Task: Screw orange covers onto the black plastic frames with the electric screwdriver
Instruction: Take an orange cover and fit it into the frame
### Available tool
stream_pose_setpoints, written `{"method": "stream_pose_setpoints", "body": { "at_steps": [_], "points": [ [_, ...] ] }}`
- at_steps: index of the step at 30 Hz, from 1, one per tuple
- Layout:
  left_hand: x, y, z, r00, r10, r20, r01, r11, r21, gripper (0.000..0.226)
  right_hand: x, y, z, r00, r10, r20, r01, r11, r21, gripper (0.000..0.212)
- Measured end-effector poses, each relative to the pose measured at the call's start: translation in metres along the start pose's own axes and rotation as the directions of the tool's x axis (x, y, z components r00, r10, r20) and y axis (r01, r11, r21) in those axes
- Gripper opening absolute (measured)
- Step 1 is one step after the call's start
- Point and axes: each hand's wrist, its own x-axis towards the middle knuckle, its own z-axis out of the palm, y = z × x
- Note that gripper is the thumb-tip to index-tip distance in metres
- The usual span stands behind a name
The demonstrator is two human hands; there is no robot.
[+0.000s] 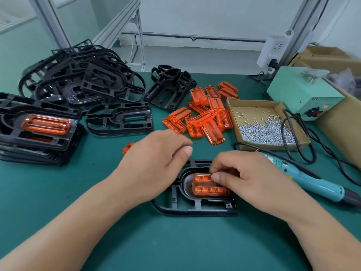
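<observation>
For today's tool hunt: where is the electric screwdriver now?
Head view, right side: the screwdriver lies on the table beside the right hand, in front of the screw box.

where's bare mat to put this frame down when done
Bare mat lies near you, below the finished stack and in front of the near frame. Crowded: loose frames, orange covers, screw box behind; screwdriver right.

Left hand (pixel 154 163) hovering, fingers loosely curled, right hand (pixel 250 177) fingers pinching orange cover (pixel 207 189)
</observation>
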Motion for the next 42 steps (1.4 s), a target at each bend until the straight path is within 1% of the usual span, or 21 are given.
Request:
{"method": "stream_pose_setpoints", "body": {
  "at_steps": [2, 4, 6, 9, 15, 18, 21, 23, 25, 26, 28, 30, 32, 34, 37, 40, 42],
  "points": [
    [0.0, 0.0, 0.005, 0.994, 0.037, 0.1, -0.043, 0.998, 0.051, 0.036, 0.0, -0.004, 0.002, 0.999, -0.028, -0.021, 0.026, 0.994, -0.105, 0.004],
    [0.0, 0.0, 0.01, 0.987, 0.064, 0.151, -0.08, 0.991, 0.105, 0.043, 0.001, -0.01, 0.004, 0.998, -0.044, -0.047, 0.037, 0.99, -0.139, 0.001],
    [0.001, -0.002, 0.013, 0.985, 0.058, 0.164, -0.075, 0.992, 0.1, 0.046, 0.0, -0.015, 0.007, 0.997, -0.041, -0.069, 0.029, 0.986, -0.164, 0.004],
    [0.002, -0.006, 0.019, 0.984, 0.059, 0.169, -0.069, 0.996, 0.051, 0.041, 0.001, -0.021, 0.01, 0.996, -0.027, -0.087, 0.005, 0.969, -0.247, 0.009],
    [0.008, -0.006, 0.021, 0.983, -0.014, 0.184, 0.019, 1.0, -0.024, 0.035, -0.001, -0.027, 0.011, 0.996, 0.012, -0.092, -0.041, 0.947, -0.318, 0.017],
    [0.01, -0.005, 0.021, 0.985, -0.01, 0.175, 0.014, 1.0, -0.025, 0.029, -0.003, -0.027, 0.007, 0.997, 0.024, -0.071, -0.044, 0.954, -0.296, 0.02],
    [0.008, -0.008, 0.019, 0.983, 0.012, 0.184, -0.004, 0.999, -0.041, 0.027, -0.011, -0.023, -0.006, 0.995, 0.04, -0.095, -0.057, 0.98, -0.19, 0.017],
    [0.006, -0.01, 0.017, 0.978, 0.039, 0.203, -0.025, 0.997, -0.068, 0.026, -0.025, -0.016, -0.018, 0.993, 0.043, -0.109, -0.065, 0.975, -0.213, 0.017],
    [0.006, -0.012, 0.015, 0.974, 0.065, 0.216, -0.049, 0.996, -0.076, 0.027, -0.043, -0.005, -0.028, 0.993, 0.044, -0.106, -0.075, 0.948, -0.31, 0.021],
    [0.007, -0.013, 0.014, 0.973, 0.075, 0.218, -0.059, 0.995, -0.079, 0.027, -0.052, 0.001, -0.033, 0.991, 0.051, -0.127, -0.094, 0.929, -0.358, 0.021],
    [0.008, -0.014, 0.012, 0.976, 0.075, 0.205, -0.054, 0.993, -0.105, 0.027, -0.067, 0.016, -0.041, 0.974, 0.076, -0.213, -0.164, 0.883, -0.439, 0.018],
    [0.014, -0.013, 0.009, 0.987, 0.054, 0.152, -0.032, 0.989, -0.142, 0.025, -0.077, 0.029, -0.046, 0.951, 0.119, -0.285, -0.258, 0.811, -0.524, 0.023],
    [0.023, -0.008, 0.006, 0.996, 0.029, 0.08, -0.014, 0.984, -0.175, 0.016, -0.08, 0.039, -0.048, 0.934, 0.163, -0.318, -0.325, 0.758, -0.566, 0.031],
    [0.038, 0.002, 0.002, 0.999, 0.003, 0.048, 0.006, 0.982, -0.189, 0.008, -0.079, 0.045, -0.048, 0.931, 0.194, -0.308, -0.347, 0.729, -0.589, 0.034],
    [0.071, 0.02, 0.001, 0.998, 0.022, 0.055, -0.014, 0.99, -0.143, 0.011, -0.075, 0.047, -0.049, 0.936, 0.27, -0.226, -0.352, 0.695, -0.627, 0.04],
    [0.111, 0.045, 0.01, 0.989, 0.128, 0.079, -0.126, 0.992, -0.031, 0.015, -0.078, 0.049, -0.051, 0.933, 0.327, -0.153, -0.348, 0.703, -0.62, 0.046],
    [0.137, 0.06, 0.023, 0.968, 0.206, 0.147, -0.217, 0.974, 0.068, 0.021, -0.081, 0.053, -0.054, 0.927, 0.355, -0.119, -0.35, 0.71, -0.611, 0.052]
  ]
}}
